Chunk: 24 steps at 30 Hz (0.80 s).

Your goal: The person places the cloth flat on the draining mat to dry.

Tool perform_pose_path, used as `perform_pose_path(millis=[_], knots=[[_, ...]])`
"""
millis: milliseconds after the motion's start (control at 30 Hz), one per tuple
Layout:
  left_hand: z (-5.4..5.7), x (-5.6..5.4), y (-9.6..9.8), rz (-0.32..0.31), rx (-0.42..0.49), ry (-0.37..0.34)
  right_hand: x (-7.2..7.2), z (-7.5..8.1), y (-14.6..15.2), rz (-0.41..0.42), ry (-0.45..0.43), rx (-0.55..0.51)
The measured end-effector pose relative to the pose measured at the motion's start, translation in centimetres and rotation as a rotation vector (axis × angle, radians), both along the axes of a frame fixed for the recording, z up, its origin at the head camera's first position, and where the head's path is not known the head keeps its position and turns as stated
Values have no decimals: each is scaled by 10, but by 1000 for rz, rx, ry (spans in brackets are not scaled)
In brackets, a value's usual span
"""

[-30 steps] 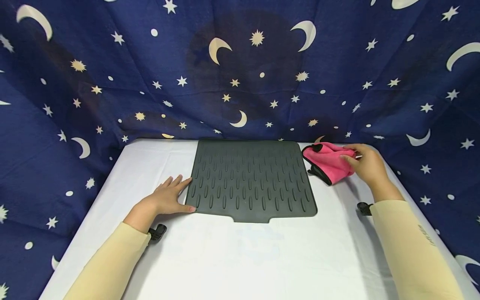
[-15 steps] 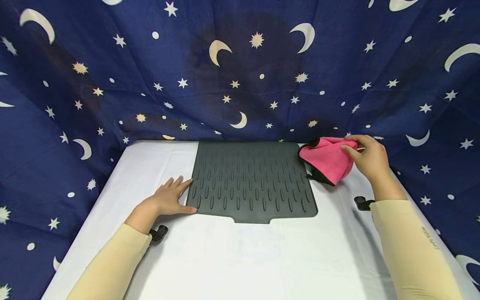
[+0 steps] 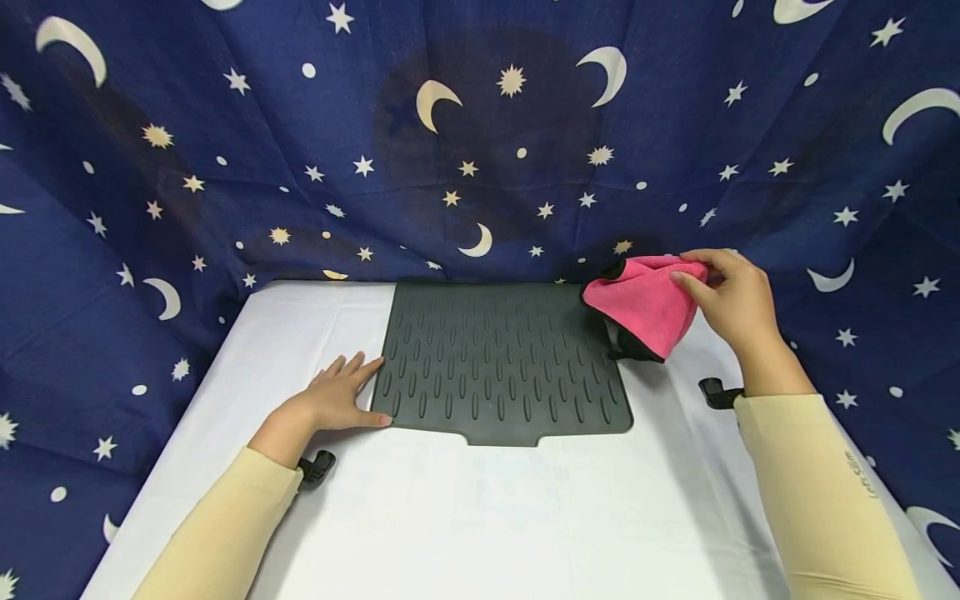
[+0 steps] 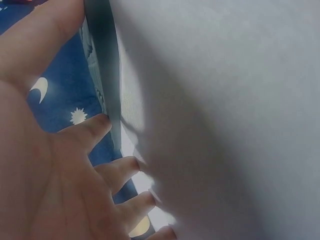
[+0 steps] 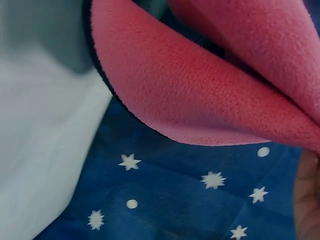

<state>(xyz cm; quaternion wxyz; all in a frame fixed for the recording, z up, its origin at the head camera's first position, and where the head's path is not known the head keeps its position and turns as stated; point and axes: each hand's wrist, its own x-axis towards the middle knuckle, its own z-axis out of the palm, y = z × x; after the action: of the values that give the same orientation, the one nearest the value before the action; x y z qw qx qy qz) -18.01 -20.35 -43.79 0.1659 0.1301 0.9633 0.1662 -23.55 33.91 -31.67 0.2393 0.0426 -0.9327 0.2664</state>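
A dark grey rubber mat (image 3: 502, 367) with rows of raised oval ridges lies flat on the table. My left hand (image 3: 333, 400), fingers spread, touches the mat's left edge with thumb and index finger; in the left wrist view the mat's edge (image 4: 107, 75) runs past those fingers. Between thumb and fingers my right hand (image 3: 738, 300) pinches a pink cloth (image 3: 648, 300) with black trim. The cloth hangs down in folds, overlapping the mat's far right corner in the head view. Seen from the right wrist, the fleecy pink cloth (image 5: 175, 85) fans out from the fingers.
The mat sits on a white-covered table (image 3: 480, 517), near its back edge. Behind and at both sides hangs a dark blue curtain (image 3: 300, 125) with moons and stars. Small black devices are strapped at both wrists.
My right hand has lifted the pink cloth up off the table and drawn it leftward, over the mat's corner. The left hand stays in place.
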Motion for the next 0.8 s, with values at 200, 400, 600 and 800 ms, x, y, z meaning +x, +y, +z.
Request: perform_pose_path(millis=[200, 400, 600, 800], knots=[[1, -1, 1, -2, -6, 1, 1, 14, -15, 22, 18, 2], [1, -1, 0, -5, -1, 2, -1, 30, -34, 57, 25, 2], [1, -1, 0, -7, -2, 1, -3, 42, -58, 118, 68, 1], [1, -2, -1, -6, -6, -1, -6, 43, -82, 197, 77, -28]])
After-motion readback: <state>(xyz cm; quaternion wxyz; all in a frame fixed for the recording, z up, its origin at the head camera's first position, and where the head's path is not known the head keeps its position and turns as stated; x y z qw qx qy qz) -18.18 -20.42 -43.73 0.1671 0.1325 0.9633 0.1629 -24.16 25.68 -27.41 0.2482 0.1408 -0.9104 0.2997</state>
